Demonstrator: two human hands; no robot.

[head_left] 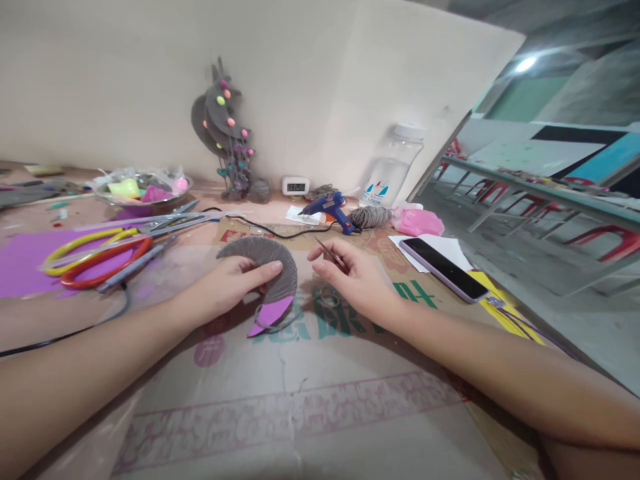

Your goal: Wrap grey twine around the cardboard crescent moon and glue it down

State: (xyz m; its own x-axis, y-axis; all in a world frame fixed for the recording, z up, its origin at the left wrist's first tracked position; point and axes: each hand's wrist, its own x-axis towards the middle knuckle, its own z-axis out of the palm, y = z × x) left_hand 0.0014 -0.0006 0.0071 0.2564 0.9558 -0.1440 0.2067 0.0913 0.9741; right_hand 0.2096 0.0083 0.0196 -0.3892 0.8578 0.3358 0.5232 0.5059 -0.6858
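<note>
Crescent [286, 265] | looks light, stiffish; best held mid-curve | my left hand [237, 285] clamps it, right hand [359, 277] pinches a thin tool [326, 247]

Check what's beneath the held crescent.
Printed cardboard shows around the crescent, with green print beside its purple tip. The left hand holds it; whatever lies directly beneath is covered.

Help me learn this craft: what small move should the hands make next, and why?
Probably wind the loose grey yarn once around the purple tip: the rest of the crescent in the left hand looks wrapped in grey, while that tip shows largely bare.
</note>
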